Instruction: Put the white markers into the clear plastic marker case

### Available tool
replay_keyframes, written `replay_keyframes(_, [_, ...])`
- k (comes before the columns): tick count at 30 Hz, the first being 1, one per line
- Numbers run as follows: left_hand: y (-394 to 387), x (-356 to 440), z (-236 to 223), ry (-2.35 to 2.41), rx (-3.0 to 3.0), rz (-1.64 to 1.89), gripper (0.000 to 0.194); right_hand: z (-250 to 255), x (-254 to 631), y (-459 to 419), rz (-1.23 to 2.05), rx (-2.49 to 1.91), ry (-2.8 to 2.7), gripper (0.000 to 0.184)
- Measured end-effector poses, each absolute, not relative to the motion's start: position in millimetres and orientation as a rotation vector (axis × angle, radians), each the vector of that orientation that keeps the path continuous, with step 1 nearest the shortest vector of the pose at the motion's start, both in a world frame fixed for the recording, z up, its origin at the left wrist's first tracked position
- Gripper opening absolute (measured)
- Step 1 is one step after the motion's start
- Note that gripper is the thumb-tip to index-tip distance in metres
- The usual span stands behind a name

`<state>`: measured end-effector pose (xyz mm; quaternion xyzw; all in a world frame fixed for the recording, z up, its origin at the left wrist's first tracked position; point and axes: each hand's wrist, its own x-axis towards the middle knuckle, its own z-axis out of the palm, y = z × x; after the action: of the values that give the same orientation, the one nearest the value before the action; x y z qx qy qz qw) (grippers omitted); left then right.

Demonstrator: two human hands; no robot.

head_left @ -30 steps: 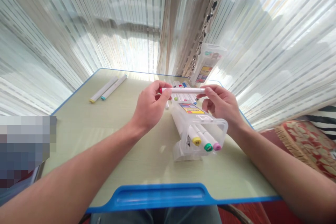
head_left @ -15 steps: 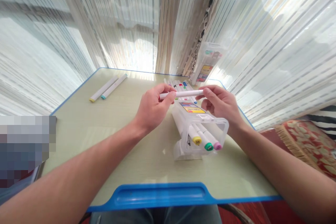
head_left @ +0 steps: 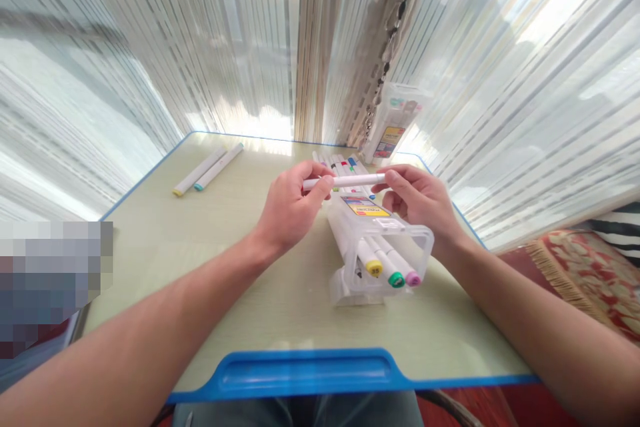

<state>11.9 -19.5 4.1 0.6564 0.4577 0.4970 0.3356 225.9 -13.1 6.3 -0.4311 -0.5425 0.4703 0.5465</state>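
A white marker lies level between my hands, above the table. My left hand pinches its left end, where a bit of red shows. At the other end, my right hand grips it between thumb and fingers. Just below is a clear plastic marker case on its side, its open end towards me. Inside it are a yellow-capped marker, a green-capped marker and a pink-capped marker. Behind my hands lies a row of several white markers, partly hidden by the held one.
Two markers lie at the table's far left. Another clear case stands upright at the back right. The table has a blue rim with a blue tray at the front. String curtains hang behind; a pixelated patch covers the left edge.
The view has shifted very slightly. Both hands keep hold of the marker in nearly the same place, and the case and other markers stay put.
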Motion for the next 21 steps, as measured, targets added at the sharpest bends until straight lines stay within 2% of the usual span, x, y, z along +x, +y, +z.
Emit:
replay_keyframes(13, [-19.7,11.4,3.5,1.205,1.767,1.273,0.02,4.1,229.5,-11.0,1.128,-1.016,-1.323,0.023])
replay_keyframes(21, [-23.5,10.5,5.2,1.244,1.911,1.252,0.021,4.9,227.8,-12.7,1.095,-1.037,-1.372,0.028])
